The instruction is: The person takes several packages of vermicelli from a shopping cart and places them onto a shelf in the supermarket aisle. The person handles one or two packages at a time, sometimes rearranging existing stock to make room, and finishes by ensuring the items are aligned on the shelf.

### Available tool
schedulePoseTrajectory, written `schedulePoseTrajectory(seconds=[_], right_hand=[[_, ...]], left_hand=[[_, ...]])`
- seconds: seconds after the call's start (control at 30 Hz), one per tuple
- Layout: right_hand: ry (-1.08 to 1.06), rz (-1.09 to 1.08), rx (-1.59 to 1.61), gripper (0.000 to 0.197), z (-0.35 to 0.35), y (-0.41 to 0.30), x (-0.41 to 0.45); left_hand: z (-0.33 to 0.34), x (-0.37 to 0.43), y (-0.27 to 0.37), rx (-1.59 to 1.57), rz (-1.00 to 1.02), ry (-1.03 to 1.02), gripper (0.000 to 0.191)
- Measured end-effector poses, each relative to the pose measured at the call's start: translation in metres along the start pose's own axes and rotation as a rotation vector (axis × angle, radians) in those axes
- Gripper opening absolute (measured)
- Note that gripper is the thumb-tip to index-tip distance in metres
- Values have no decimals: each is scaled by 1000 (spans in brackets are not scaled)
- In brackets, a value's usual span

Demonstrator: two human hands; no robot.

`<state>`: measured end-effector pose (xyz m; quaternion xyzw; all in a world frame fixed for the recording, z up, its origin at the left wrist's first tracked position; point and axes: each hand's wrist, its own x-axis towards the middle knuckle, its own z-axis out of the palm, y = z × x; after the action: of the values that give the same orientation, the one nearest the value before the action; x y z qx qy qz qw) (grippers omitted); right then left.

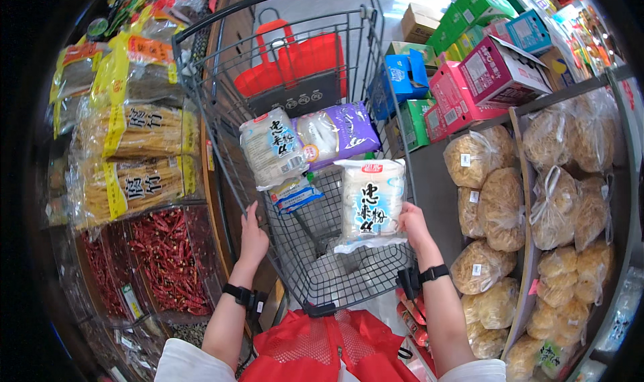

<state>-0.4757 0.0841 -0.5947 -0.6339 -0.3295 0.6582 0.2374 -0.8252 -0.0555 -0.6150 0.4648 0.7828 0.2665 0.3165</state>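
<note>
My right hand [415, 225] grips the right edge of a clear plastic bag of white rice noodles [371, 201] with printed black characters. The bag is held upright over the black wire shopping cart [332, 309]. At the cart's left rim is my left hand [254, 242]; its grip is partly hidden. A similar bag of noodles [274, 148] lies farther back in the cart, beside a purple-and-clear package [337, 133]. In front of these rests a small blue-and-white packet [296, 195]. A red-and-dark panel [297, 75] sits at the cart's far end.
Yellow-labelled bags of dried bean curd sticks [146, 130] and a bin of dried red chillies [168, 261] line the left. On the right stand stacked cartons [503, 72] and shelves of bagged dry noodles [500, 208]. A cardboard box [421, 24] is on the floor beyond.
</note>
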Motion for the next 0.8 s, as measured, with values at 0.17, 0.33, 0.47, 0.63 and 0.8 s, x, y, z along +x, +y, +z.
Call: schedulePoseTrajectory(seconds=[0.17, 0.33, 0.47, 0.63, 0.8], right_hand=[[34, 2, 26, 35, -29, 22, -13], [43, 7, 143, 46, -42, 40, -10], [40, -1, 117, 49, -40, 58, 4], [56, -109, -14, 33, -9, 47, 26], [177, -204, 44, 32, -8, 6, 65]], left_hand=[[7, 18, 12, -74, -130, -93, 64], [5, 48, 22, 66, -32, -19, 56], [-4, 86, 35, 239, 25, 44, 50], [-14, 133, 60, 689, 126, 348, 55], [51, 106, 103, 815, 482, -1, 59]])
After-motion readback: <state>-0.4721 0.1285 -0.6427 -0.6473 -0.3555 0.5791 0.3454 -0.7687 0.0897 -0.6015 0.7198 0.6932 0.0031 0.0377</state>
